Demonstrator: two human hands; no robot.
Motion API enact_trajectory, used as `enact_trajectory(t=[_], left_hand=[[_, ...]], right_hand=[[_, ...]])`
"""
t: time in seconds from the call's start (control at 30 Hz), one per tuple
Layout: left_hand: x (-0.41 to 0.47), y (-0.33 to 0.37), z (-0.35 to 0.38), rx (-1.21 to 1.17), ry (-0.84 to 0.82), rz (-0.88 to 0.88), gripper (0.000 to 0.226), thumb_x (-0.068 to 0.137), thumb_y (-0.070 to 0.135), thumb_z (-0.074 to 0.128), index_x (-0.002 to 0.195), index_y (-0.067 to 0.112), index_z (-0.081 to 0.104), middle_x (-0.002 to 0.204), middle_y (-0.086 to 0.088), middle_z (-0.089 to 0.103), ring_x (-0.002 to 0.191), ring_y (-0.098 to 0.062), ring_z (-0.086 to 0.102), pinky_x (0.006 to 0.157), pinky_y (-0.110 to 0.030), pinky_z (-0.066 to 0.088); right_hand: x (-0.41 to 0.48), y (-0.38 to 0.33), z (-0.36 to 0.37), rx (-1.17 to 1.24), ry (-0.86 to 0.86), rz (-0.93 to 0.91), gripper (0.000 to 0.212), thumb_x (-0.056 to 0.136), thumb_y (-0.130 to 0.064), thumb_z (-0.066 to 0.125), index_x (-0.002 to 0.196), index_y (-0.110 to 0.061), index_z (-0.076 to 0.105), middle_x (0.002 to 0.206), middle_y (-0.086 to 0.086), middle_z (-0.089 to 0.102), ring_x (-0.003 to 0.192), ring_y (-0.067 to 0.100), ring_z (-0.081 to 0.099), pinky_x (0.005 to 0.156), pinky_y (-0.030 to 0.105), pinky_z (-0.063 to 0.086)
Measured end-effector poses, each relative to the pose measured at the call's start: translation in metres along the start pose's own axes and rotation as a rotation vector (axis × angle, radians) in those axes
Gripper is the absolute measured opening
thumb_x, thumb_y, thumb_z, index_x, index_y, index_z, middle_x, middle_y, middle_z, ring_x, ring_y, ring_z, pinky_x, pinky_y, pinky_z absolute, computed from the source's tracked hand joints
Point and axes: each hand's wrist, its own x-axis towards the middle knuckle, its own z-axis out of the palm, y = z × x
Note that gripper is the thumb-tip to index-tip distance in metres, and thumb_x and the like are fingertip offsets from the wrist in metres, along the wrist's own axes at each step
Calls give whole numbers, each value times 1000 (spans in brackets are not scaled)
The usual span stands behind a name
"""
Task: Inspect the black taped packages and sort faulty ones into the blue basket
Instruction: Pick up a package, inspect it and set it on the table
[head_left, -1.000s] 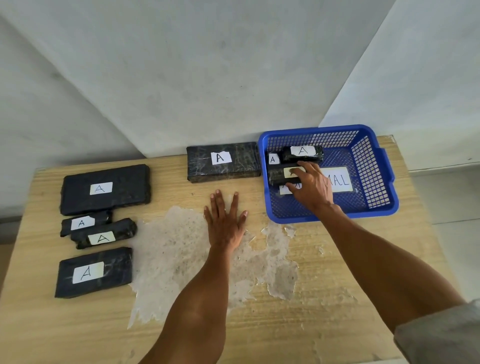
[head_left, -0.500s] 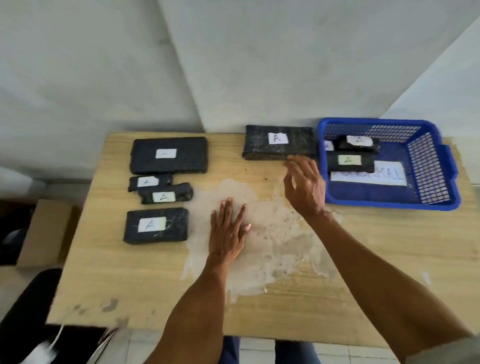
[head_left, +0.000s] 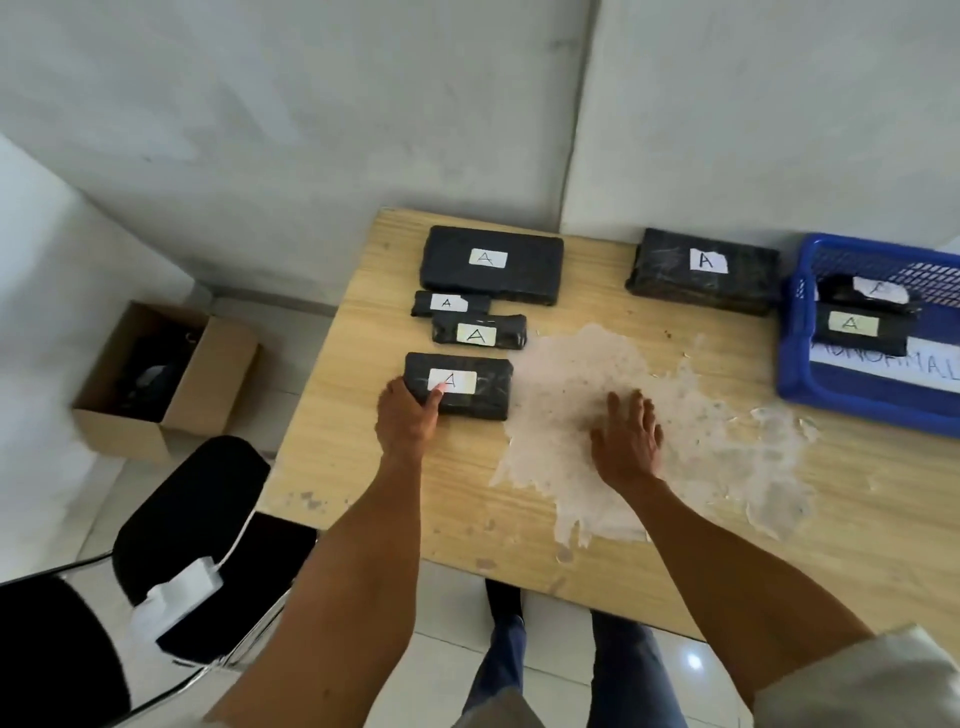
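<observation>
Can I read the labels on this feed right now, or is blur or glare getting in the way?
Head view: soft even light, no hard shadows; the A on the near package gripped by the left hand reads clearly; the rear label in the blue basket is smeared; the frame cuts the basket off at the right edge.

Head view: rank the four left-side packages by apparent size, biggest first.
1. back-left package
2. gripped package, in the left hand
3. middle package
4. thin package behind it, possibly partly overlapped
</observation>
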Motion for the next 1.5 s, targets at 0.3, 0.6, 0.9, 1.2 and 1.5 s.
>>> enact_trajectory(t=[0.3,0.6,0.9,1.2,1.5], left_hand=[[-72,20,30,-189,-160,77,60,75,45,84,116,5,65,110,-12,67,101,-29,64,87,-40,53],[-120,81,1,-477,-280,187,48,81,23,82,124,14,63,108,-7,73,89,-17,66,75,-24,51],[-124,168,-57,-629,-297,400,59,58,43,90,109,26,64,103,3,72,94,-20,71,85,-46,60],[-163,230,-100,-780,-287,575,42,79,8,83,115,10,62,98,-17,74,92,-30,74,76,-37,63],[-182,237,-98,-822,-252,574,33,80,22,82,108,19,62,104,-14,73,90,-23,73,77,-42,63]], right_hand=[[-39,-46,-3,375,-34,131,48,106,-42,35,135,-10,55,148,20,45,140,37,38,108,44,35],[-72,-35,-86,757,211,296,39,101,-39,55,130,-13,57,114,17,69,106,34,63,82,37,51],[-86,-34,-213,844,446,129,36,99,-39,58,122,-13,59,99,0,61,97,21,58,85,32,45],[-105,-32,-307,884,566,46,38,96,-45,61,119,-15,57,74,-3,58,70,13,58,57,28,39],[-120,-21,-311,854,612,-22,40,96,-47,61,122,-16,57,92,6,70,78,20,62,65,27,43]])
